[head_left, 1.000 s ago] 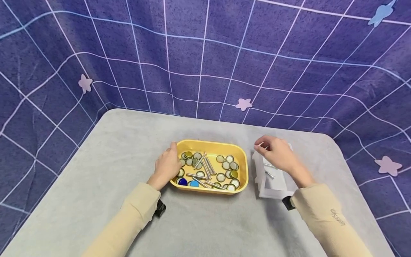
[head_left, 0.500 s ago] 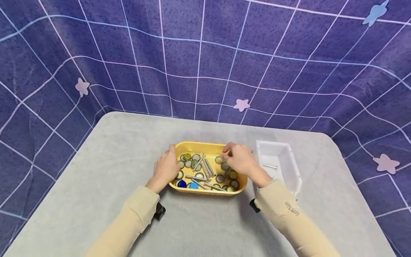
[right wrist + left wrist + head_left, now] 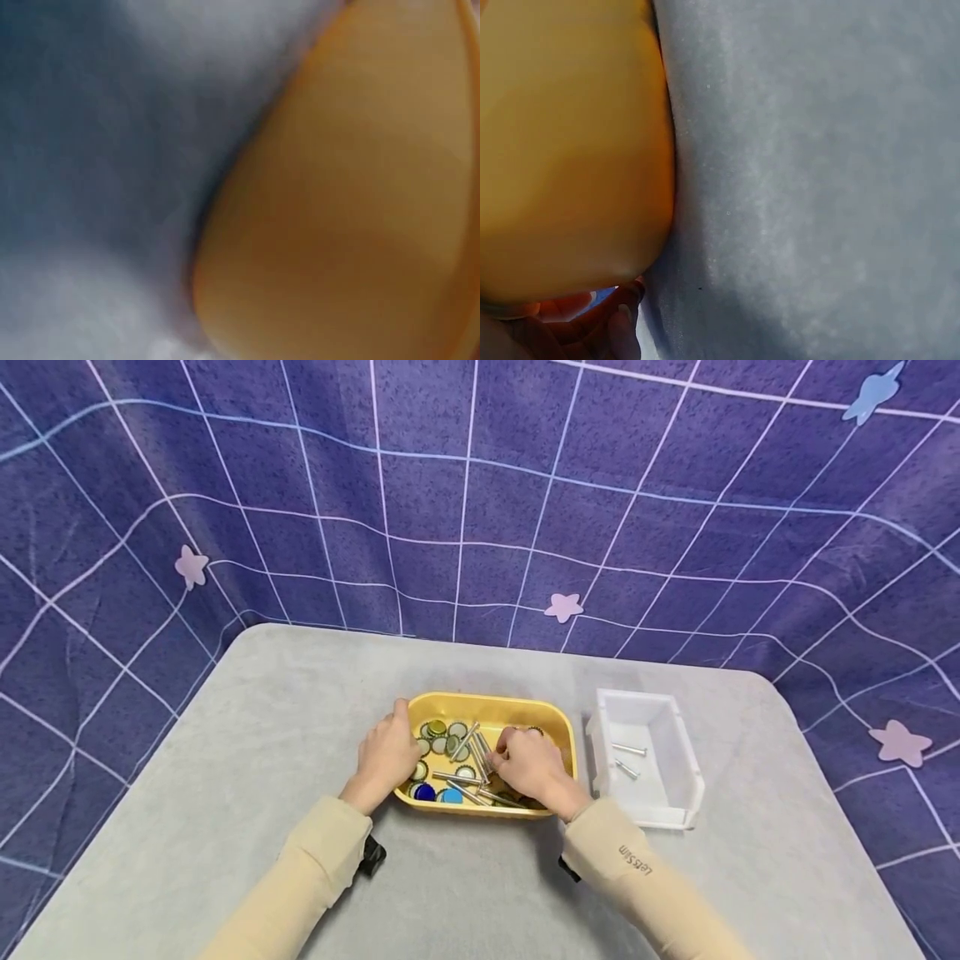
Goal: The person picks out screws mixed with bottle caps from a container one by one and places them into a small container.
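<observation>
A yellow plastic tray (image 3: 487,699) holds several bottle caps (image 3: 439,745) and several long silver screws (image 3: 456,777). My left hand (image 3: 386,750) grips its left end, thumb over the rim; its fingers (image 3: 622,330) show below the tray wall (image 3: 570,150) in the left wrist view. Inside the tray's right half is my right hand (image 3: 531,767), fingers bent down, tips right at the upright bunch of screws. I cannot tell whether it pinches one. The right wrist view shows just the tray's outer wall (image 3: 345,195) and the table, with the fingers out of sight.
To the right of the tray stands a white plastic bin (image 3: 686,760) with two screws (image 3: 630,749) in it. Both rest on a grey cloth-covered table (image 3: 480,893). A blue curtain (image 3: 465,510) with a grid pattern hangs behind.
My right hand has moved left, from over the white bin across the tray's right rim and down to the screws. The left hand keeps its grip on the tray.
</observation>
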Motion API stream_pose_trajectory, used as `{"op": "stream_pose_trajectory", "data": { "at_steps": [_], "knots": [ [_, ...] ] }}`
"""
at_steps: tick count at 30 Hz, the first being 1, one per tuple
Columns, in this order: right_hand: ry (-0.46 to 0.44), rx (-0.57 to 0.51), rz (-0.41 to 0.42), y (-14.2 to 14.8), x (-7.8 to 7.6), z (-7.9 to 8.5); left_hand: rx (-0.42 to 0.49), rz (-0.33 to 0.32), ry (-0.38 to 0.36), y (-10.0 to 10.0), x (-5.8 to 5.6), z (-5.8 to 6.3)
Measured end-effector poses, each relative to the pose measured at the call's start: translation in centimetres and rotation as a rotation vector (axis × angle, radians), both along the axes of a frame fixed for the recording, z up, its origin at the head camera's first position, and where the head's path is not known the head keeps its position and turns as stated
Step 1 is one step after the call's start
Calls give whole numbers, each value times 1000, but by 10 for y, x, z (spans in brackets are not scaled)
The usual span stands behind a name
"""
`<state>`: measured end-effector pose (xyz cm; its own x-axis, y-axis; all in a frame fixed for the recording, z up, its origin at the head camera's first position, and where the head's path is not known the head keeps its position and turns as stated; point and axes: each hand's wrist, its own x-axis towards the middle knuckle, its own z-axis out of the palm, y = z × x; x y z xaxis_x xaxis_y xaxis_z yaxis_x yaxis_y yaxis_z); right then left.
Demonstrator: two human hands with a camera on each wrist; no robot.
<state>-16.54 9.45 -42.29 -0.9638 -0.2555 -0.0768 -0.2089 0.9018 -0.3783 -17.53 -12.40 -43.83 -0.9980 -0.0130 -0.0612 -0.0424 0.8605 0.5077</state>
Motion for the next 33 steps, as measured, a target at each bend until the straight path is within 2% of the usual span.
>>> {"op": "stream_pose_trajectory", "data": {
  "at_steps": [8,19,25,33],
  "knots": [
    [47,13,-3,-5,3,-8,5,-1,14,1,-1,0],
    [-124,-17,-10,3,1,-7,-2,9,1,0,-1,0],
    [-136,-34,9,7,0,-9,1,9,6,0,-1,0],
    [-138,-159,29,16,-4,-10,-1,6,9,1,-1,1]
  ]
}}
